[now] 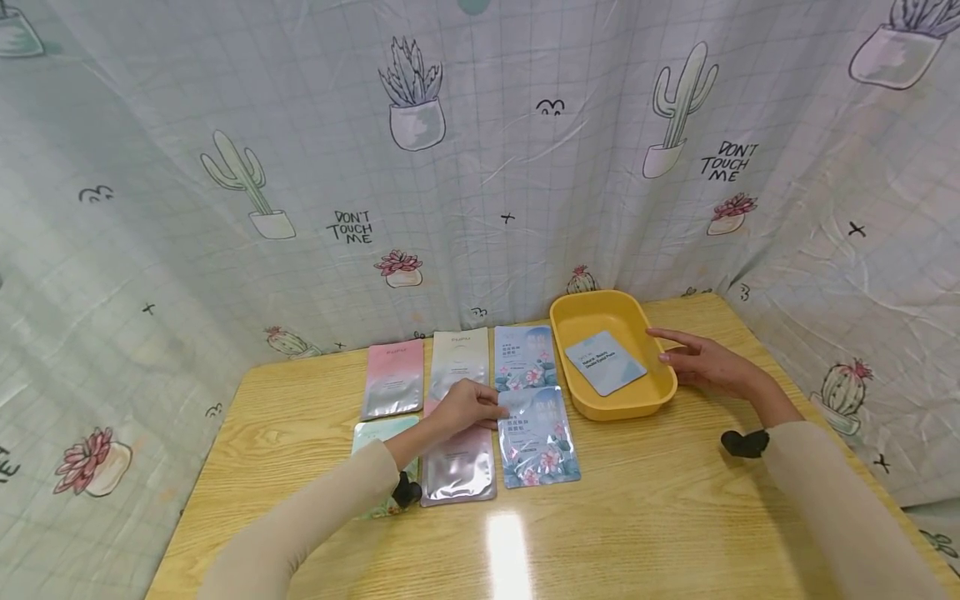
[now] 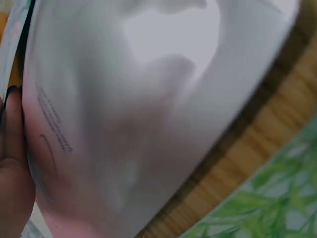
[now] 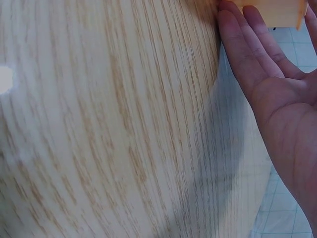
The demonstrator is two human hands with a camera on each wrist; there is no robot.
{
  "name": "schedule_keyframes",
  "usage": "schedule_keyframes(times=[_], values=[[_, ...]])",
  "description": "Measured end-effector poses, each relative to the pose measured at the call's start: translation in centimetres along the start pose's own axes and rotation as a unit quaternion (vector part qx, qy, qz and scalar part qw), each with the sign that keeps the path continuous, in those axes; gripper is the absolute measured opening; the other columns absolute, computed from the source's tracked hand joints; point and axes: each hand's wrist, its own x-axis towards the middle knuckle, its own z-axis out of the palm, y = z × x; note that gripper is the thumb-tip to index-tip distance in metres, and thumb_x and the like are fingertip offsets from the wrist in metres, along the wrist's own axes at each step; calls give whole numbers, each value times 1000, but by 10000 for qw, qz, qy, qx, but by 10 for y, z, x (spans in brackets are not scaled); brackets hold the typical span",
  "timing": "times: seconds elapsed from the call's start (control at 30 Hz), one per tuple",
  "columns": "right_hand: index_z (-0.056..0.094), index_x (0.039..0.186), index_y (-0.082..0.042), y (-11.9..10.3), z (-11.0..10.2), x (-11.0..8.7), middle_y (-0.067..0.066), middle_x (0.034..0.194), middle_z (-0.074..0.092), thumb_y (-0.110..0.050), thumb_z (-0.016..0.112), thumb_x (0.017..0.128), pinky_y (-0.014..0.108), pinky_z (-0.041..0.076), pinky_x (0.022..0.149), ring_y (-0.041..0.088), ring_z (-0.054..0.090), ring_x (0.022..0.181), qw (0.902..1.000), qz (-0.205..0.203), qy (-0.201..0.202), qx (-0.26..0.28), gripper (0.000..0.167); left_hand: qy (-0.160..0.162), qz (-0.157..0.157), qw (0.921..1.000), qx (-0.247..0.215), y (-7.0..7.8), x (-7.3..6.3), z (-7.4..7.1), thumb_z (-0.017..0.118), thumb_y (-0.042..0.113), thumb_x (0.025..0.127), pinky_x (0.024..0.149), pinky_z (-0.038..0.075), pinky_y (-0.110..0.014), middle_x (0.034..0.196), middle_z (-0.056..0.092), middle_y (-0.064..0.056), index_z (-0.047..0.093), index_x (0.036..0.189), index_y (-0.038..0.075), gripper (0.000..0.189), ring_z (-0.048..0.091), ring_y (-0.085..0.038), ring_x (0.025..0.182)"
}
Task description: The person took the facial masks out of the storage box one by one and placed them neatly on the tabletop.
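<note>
My left hand (image 1: 467, 406) pinches the left edge of a blue floral sheet mask packet (image 1: 538, 442) between thumb and fingers. That packet's top edge overlaps another blue floral packet (image 1: 522, 354) behind it. Under the left hand lies a pink-silver packet (image 1: 459, 467), large in the left wrist view (image 2: 124, 148). My right hand (image 1: 705, 362) rests its fingertips on the right rim of a yellow tray (image 1: 615, 408), fingers fairly straight in the right wrist view (image 3: 282, 94). Inside the tray lies a light blue eyelid patch packet (image 1: 606, 362).
At the back left are a pink-silver packet (image 1: 393, 379) and a cream packet (image 1: 460, 354). A green packet (image 1: 375, 432) lies partly under the left forearm. The wooden table (image 1: 637, 508) meets a printed curtain (image 1: 487, 183) behind and at the sides.
</note>
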Motion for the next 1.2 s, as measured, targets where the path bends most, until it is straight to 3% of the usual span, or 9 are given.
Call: schedule_keyframes(times=[0.13, 0.23, 0.37, 0.53, 0.8, 0.93, 1.2], values=[[17, 164, -12, 0, 0, 0, 27, 164, 17, -18, 51, 109, 34, 54, 99, 3, 61, 116, 10000, -30, -19, 27, 65, 105, 515, 9972, 528, -3, -1, 0, 80, 9, 89, 66, 63, -32, 78, 76, -8, 73, 81, 0, 14, 75, -19, 70], [17, 164, -12, 1, 0, 0, 26, 164, 16, -17, 51, 109, 33, 54, 99, 3, 61, 116, 10000, -45, -33, 71, 65, 324, 862, 9881, 1228, -3, 0, 0, 83, 15, 87, 69, 61, -27, 78, 76, -3, 76, 82, 4, 14, 73, -11, 72], [16, 164, -12, 1, -1, 0, 27, 164, 15, -16, 50, 109, 32, 54, 99, 3, 61, 117, 9999, -74, -56, 100, 64, 599, 1059, 9761, 1803, -2, 3, -2, 87, 20, 83, 73, 58, -21, 84, 77, 0, 81, 94, 7, 18, 71, -6, 78], [17, 164, -12, 1, -1, 0, 26, 164, 14, -16, 50, 109, 33, 54, 99, 3, 61, 117, 9999, -78, -75, 118, 64, 614, 1102, 9779, 1668, -2, 4, -5, 88, 20, 82, 73, 59, -20, 88, 78, -4, 80, 101, 4, 27, 73, -9, 81], [18, 164, -13, 0, -1, -1, 26, 165, 14, -20, 53, 108, 34, 54, 99, 2, 61, 116, 10000, -25, -2, 13, 66, 455, 984, 9861, 1258, -5, 5, -6, 80, 17, 90, 68, 61, -25, 87, 78, -5, 81, 99, 5, 14, 74, -12, 71], [18, 164, -14, 1, -2, -1, 27, 164, 15, -20, 53, 108, 33, 55, 98, 2, 61, 116, 10000, -47, 5, 21, 66, 554, 1082, 9798, 1589, -5, 6, -6, 81, 17, 89, 69, 60, -23, 84, 78, -2, 81, 94, 8, 11, 73, -8, 71], [18, 164, -12, 4, -2, 1, 25, 165, 12, -17, 52, 108, 31, 54, 98, 1, 60, 118, 9997, -111, -87, 196, 65, 650, 1195, 9768, 1651, 0, 6, -5, 86, 14, 83, 69, 59, -22, 81, 77, -1, 80, 91, 5, 13, 71, -7, 69]])
